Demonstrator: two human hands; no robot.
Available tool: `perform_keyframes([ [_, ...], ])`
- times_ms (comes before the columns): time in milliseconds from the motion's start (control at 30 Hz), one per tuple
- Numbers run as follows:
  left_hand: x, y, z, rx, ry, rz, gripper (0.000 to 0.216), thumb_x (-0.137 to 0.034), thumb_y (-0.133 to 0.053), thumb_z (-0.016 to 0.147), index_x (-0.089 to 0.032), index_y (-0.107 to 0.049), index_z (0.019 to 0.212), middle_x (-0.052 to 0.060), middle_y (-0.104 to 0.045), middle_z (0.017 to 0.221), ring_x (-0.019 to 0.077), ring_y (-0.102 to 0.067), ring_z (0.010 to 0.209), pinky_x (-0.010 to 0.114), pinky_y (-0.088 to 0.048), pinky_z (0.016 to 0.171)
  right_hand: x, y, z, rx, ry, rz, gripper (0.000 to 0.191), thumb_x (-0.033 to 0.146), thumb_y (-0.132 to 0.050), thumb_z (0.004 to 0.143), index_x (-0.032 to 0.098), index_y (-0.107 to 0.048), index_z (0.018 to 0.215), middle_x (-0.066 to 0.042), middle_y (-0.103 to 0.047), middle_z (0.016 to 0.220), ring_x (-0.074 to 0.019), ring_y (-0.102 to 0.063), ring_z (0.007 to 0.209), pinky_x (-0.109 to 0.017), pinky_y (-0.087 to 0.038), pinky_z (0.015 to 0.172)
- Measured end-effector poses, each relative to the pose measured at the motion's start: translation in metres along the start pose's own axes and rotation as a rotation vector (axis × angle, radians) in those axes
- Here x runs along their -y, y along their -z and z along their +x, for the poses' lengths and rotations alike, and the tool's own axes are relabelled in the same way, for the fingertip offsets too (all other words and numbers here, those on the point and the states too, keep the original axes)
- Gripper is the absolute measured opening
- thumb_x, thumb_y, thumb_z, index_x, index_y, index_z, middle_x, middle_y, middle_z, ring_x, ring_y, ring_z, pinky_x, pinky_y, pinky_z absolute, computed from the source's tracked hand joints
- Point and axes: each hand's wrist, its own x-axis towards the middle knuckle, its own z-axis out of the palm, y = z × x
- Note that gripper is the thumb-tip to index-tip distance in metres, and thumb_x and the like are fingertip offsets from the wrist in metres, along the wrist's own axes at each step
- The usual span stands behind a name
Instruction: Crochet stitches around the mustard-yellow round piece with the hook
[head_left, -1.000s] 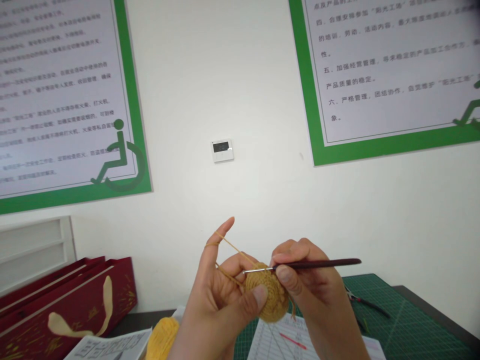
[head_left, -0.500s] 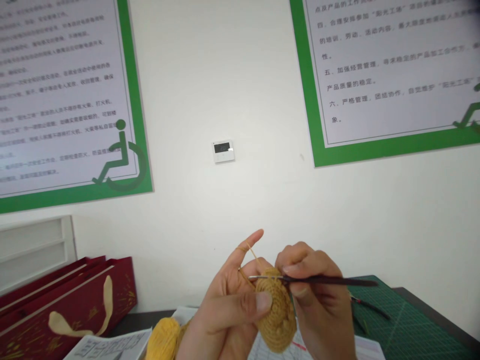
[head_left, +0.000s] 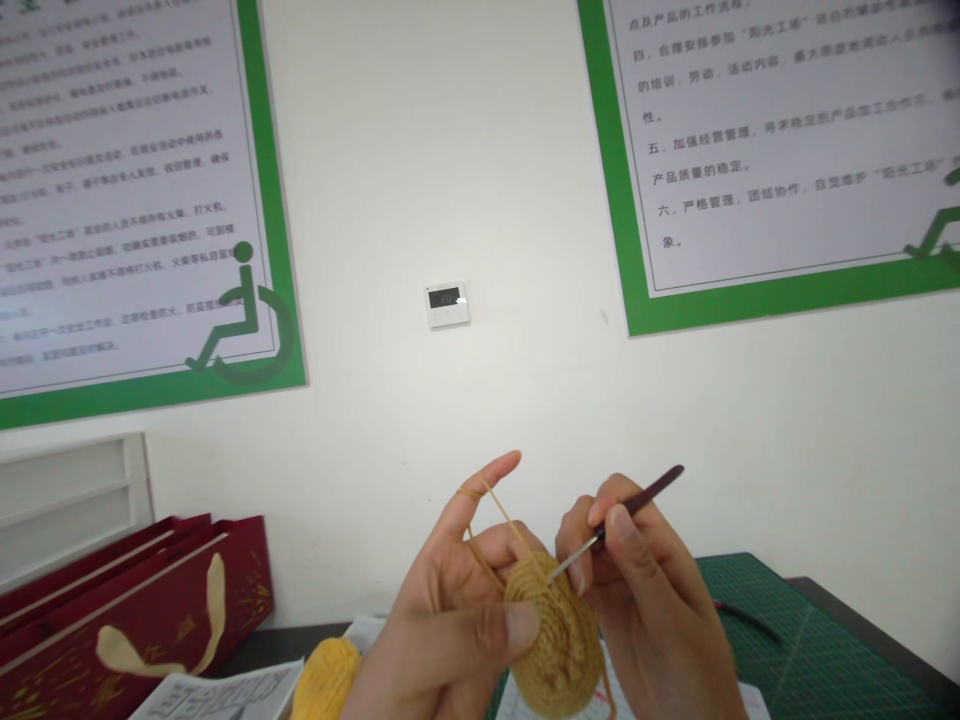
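My left hand (head_left: 450, 600) grips a rounded mustard-yellow crochet piece (head_left: 559, 650), thumb pressed on its near face. From the raised left index finger, wrapped by a loop, a strand of yarn (head_left: 501, 512) runs down to the top of the piece. Between thumb and fingers my right hand (head_left: 652, 590) holds a crochet hook (head_left: 641, 498) with a dark handle and metal shaft. The hook slants down to the left, its tip at the upper edge of the piece. Another yarn strand hangs at the piece's lower right.
A yellow yarn ball (head_left: 326, 680) lies left of my hands, beside printed paper (head_left: 217, 692). Dark red gift bags (head_left: 150, 610) stand at far left. A green cutting mat (head_left: 795, 630) covers the right side, with a dark-handled tool (head_left: 750, 618) on it. A white wall rises behind.
The hook has swung from nearly level to a steep slant, handle end up, its tip now at the piece's edge. The right hand has turned with it. The crochet piece has tilted slightly.
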Motion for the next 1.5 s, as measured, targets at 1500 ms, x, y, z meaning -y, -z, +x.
perform_keyframes([
  [1500,0.007,0.002,0.005,0.005,0.116,-0.113,0.071,0.002,-0.077,0.071,-0.015,-0.063,0.138,0.003,-0.067,0.084,0.0141,-0.064,0.075,0.026,-0.05,0.073,-0.002,0.012,0.002,0.032,0.913,-0.685,0.023,0.008,-0.059,0.095,0.022,-0.071,0.109,-0.002,-0.064,0.078,-0.0162,-0.06,0.067,-0.031,-0.052,0.055],
])
